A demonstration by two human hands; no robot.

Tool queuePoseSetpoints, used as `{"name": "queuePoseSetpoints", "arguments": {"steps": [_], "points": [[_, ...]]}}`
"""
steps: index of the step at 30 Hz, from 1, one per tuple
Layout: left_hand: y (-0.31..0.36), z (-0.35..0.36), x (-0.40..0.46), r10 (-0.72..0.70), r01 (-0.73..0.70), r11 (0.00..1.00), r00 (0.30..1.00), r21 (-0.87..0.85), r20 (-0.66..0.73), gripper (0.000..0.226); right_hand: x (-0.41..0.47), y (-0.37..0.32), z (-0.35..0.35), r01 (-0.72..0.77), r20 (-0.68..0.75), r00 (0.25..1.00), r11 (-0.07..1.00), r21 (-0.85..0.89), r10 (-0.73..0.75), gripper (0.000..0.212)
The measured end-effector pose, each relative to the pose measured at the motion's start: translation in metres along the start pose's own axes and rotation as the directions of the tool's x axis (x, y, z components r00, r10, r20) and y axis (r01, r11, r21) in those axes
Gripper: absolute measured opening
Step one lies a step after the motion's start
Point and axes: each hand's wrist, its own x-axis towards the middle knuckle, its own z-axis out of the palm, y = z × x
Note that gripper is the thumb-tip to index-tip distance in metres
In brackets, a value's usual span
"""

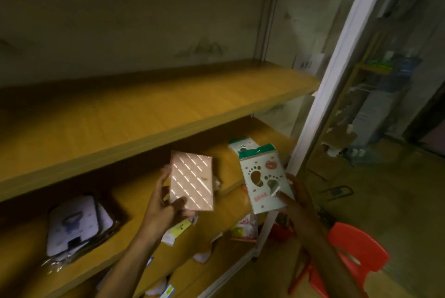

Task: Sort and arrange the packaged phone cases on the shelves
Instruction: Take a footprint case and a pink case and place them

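Note:
My left hand grips a pink packaged phone case with diagonal shiny stripes, held upright in front of the middle shelf. My right hand holds a white packaged case printed with paw prints and a bear face, green strip at its top. A second paw-print pack lies on the shelf just behind it. A stack of pale lilac packaged cases lies at the shelf's left.
The upper wooden shelf has nothing on it. More packs lie on the lower shelf below my hands. A white shelf post stands at right. A red plastic stool sits on the floor at lower right.

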Motion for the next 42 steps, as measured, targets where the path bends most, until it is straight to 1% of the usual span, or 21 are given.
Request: {"name": "queuePoseSetpoints", "arguments": {"steps": [3, 5, 6, 8, 10, 11, 13, 15, 17, 18, 19, 20, 21, 24, 25, 28, 31, 35, 38, 40, 42], "points": [[-0.002, 0.004, 0.03, -0.007, 0.01, 0.999, 0.995, 0.03, -0.1, 0.075, 0.043, 0.005, 0.011, -0.005, 0.035, 0.999, 1.0, -0.009, 0.005, 0.051], [-0.004, 0.007, 0.045, 0.001, 0.006, 0.999, 0.987, 0.041, -0.158, 0.067, 0.065, 0.006, 0.02, -0.025, 0.061, 0.998, 0.999, -0.033, 0.027, 0.052], [-0.006, 0.008, 0.051, 0.01, 0.004, 0.997, 0.983, 0.08, -0.185, 0.063, 0.076, 0.006, 0.024, -0.027, 0.084, 0.996, 0.999, -0.042, 0.031, 0.053], [-0.012, 0.009, 0.062, 0.005, 0.02, 0.993, 0.976, 0.113, -0.217, 0.061, 0.097, 0.008, 0.03, -0.041, 0.124, 0.991, 0.999, -0.025, 0.043, 0.052], [-0.015, 0.011, 0.068, -0.04, 0.06, 0.995, 0.975, 0.086, -0.217, 0.059, 0.116, 0.009, 0.034, -0.068, 0.15, 0.986, 0.997, -0.026, 0.072, 0.051], [-0.016, 0.011, 0.069, -0.043, 0.07, 0.991, 0.972, 0.112, -0.23, 0.058, 0.125, 0.01, 0.036, -0.077, 0.162, 0.983, 0.997, -0.028, 0.08, 0.051], [-0.016, 0.012, 0.07, -0.006, 0.081, 0.956, 0.966, 0.282, -0.258, 0.065, 0.143, 0.013, 0.035, -0.078, 0.185, 0.979, 0.996, -0.042, 0.085, 0.05], [-0.014, 0.014, 0.066, 0.06, 0.089, 0.863, 0.959, 0.498, -0.277, 0.072, 0.159, 0.016, 0.032, -0.072, 0.222, 0.971, 0.996, -0.061, 0.084, 0.051], [-0.012, 0.018, 0.062, 0.15, 0.112, 0.695, 0.943, 0.71, -0.296, 0.071, 0.174, 0.018, 0.028, -0.07, 0.264, 0.961, 0.995, -0.071, 0.086, 0.051], [-0.01, 0.022, 0.059, 0.191, 0.137, 0.595, 0.933, 0.792, -0.305, 0.071, 0.181, 0.019, 0.025, -0.078, 0.281, 0.955, 0.995, -0.068, 0.095, 0.051], [-0.008, 0.027, 0.057, 0.226, 0.153, 0.522, 0.924, 0.839, -0.309, 0.072, 0.187, 0.018, 0.023, -0.093, 0.298, 0.949, 0.994, -0.059, 0.106, 0.051], [-0.006, 0.034, 0.055, 0.256, 0.151, 0.484, 0.917, 0.862, -0.305, 0.072, 0.193, 0.018, 0.02, -0.106, 0.316, 0.942, 0.993, -0.046, 0.115, 0.05], [-0.004, 0.042, 0.054, 0.274, 0.14, 0.477, 0.914, 0.868, -0.299, 0.073, 0.199, 0.018, 0.016, -0.113, 0.332, 0.936, 0.993, -0.039, 0.12, 0.049], [-0.001, 0.072, 0.054, 0.283, 0.081, 0.548, 0.918, 0.833, -0.276, 0.075, 0.215, 0.016, 0.003, -0.116, 0.361, 0.924, 0.992, -0.055, 0.128, 0.048], [-0.002, 0.084, 0.054, 0.29, 0.054, 0.555, 0.923, 0.83, -0.254, 0.074, 0.22, 0.016, -0.003, -0.116, 0.372, 0.919, 0.991, -0.058, 0.13, 0.049], [-0.009, 0.111, 0.056, 0.308, 0.005, 0.525, 0.931, 0.851, -0.196, 0.073, 0.235, 0.017, -0.016, -0.119, 0.405, 0.903, 0.989, -0.083, 0.143, 0.051], [-0.016, 0.131, 0.056, 0.317, 0.034, 0.495, 0.923, 0.868, -0.217, 0.076, 0.246, 0.022, -0.025, -0.125, 0.442, 0.882, 0.986, -0.115, 0.163, 0.051], [-0.022, 0.149, 0.053, 0.384, 0.017, 0.425, 0.902, 0.905, -0.198, 0.074, 0.257, 0.028, -0.023, -0.148, 0.495, 0.845, 0.978, -0.147, 0.202, 0.049], [-0.022, 0.157, 0.052, 0.4, 0.063, 0.436, 0.88, 0.898, -0.257, 0.074, 0.261, 0.032, -0.017, -0.143, 0.501, 0.834, 0.969, -0.203, 0.229, 0.047], [-0.021, 0.161, 0.053, 0.395, 0.082, 0.449, 0.875, 0.89, -0.28, 0.073, 0.263, 0.034, -0.014, -0.104, 0.511, 0.829, 0.96, -0.26, 0.228, 0.047], [-0.02, 0.163, 0.054, 0.393, 0.089, 0.437, 0.876, 0.895, -0.279, 0.072, 0.262, 0.034, -0.012, -0.052, 0.526, 0.824, 0.952, -0.301, 0.211, 0.048]]}}
